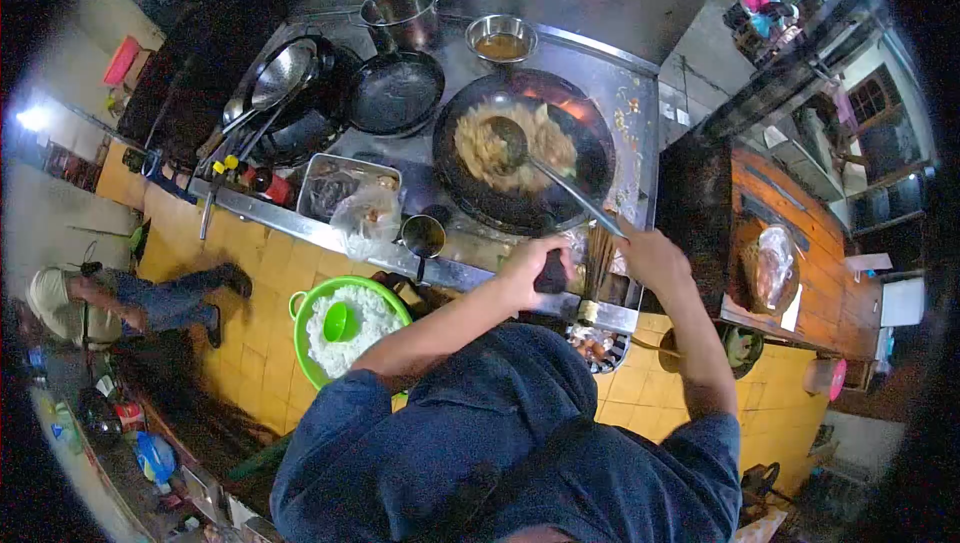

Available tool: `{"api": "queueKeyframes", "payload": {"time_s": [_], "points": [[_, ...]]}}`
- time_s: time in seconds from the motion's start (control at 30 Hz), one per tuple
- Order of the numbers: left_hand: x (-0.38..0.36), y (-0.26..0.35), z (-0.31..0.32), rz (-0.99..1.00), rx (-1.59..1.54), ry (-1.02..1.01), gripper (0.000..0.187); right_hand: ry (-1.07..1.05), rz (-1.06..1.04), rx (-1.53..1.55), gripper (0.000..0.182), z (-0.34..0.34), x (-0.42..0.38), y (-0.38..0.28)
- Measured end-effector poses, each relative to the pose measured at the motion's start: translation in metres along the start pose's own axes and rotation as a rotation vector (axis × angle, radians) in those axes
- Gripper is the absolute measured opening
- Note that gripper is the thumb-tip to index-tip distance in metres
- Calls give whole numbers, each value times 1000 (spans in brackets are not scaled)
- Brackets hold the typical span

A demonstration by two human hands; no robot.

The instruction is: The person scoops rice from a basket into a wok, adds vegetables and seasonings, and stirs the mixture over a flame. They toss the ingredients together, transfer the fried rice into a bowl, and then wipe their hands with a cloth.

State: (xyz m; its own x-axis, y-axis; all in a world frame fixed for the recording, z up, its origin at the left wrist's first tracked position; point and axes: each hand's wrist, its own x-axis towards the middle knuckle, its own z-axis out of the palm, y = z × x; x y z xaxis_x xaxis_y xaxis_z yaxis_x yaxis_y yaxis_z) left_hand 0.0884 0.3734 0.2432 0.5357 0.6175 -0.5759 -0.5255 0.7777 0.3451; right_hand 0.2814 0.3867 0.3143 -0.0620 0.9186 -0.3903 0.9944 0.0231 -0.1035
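My right hand (pixel 650 261) is closed around the long handle of a metal ladle (pixel 570 186). The ladle's bowl rests among light brown, sauced food in a large black wok (pixel 592 158), where an orange glow shows on the far right side. Close to the wok's near edge, my left hand (pixel 535 273) is curled around a dark, cloth-like piece (pixel 551 273); whether it also grips the wok's handle is hidden. Between my hands stands a bamboo wok brush (pixel 598 263), bristles upward.
Left of the wok are a black pan (pixel 396 93), a tall pot (pixel 402 15) and a metal tray with plastic bags (pixel 350 191). A metal bowl of liquid (pixel 501 41) sits behind. Below the counter is a green basin of rice (pixel 312 371). Another person (pixel 150 303) is at far left.
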Motion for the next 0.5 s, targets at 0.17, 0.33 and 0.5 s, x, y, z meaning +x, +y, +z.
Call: {"api": "queueKeyframes", "payload": {"time_s": [0.17, 0.33, 0.5], "points": [[-7, 36, -9, -273, -152, -66, 19, 101, -171, -239, 42, 7, -40, 18], [-18, -23, -32, -95, 299, 188, 21, 190, -247, -228, 50, 14, -55, 19], [-17, -7, -26, -173, 321, 22, 16, 201, -246, -44, 51, 38, -61, 9]]}}
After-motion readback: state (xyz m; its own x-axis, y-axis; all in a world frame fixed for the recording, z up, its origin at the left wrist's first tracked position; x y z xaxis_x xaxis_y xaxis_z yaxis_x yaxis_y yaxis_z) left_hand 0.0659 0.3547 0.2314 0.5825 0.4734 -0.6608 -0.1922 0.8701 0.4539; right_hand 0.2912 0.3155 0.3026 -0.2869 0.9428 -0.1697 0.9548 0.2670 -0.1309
